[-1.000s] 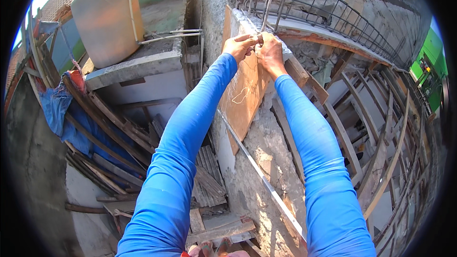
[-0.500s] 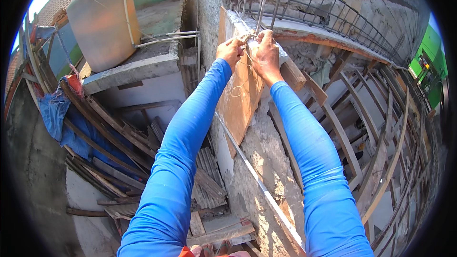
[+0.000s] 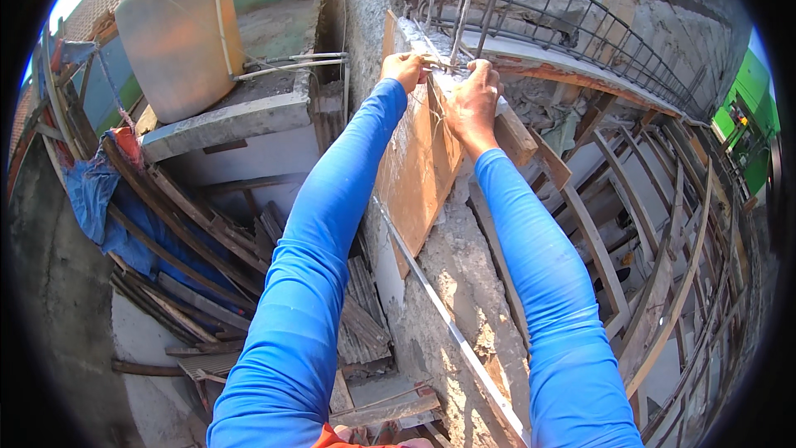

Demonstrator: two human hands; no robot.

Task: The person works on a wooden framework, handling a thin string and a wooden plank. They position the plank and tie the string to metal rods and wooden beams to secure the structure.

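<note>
Bare left hand [image 3: 403, 72] and right hand [image 3: 473, 108] moved apart, baring a gap beside flat brown plywood board [image 3: 419, 187]; can't tell if either grip's closed.

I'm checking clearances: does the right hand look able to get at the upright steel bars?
Probably yes: the right hand is close to the upright steel bars, near their lower ends, with nothing visible blocking the way.

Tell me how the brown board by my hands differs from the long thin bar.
The board is broad and flat; the bar is narrow. The board is brown, the bar pale and silvery. The board reaches up close to your left hand and right hand; the bar lies lower in view, apart from both. Both show between your blue sleeves.
</note>
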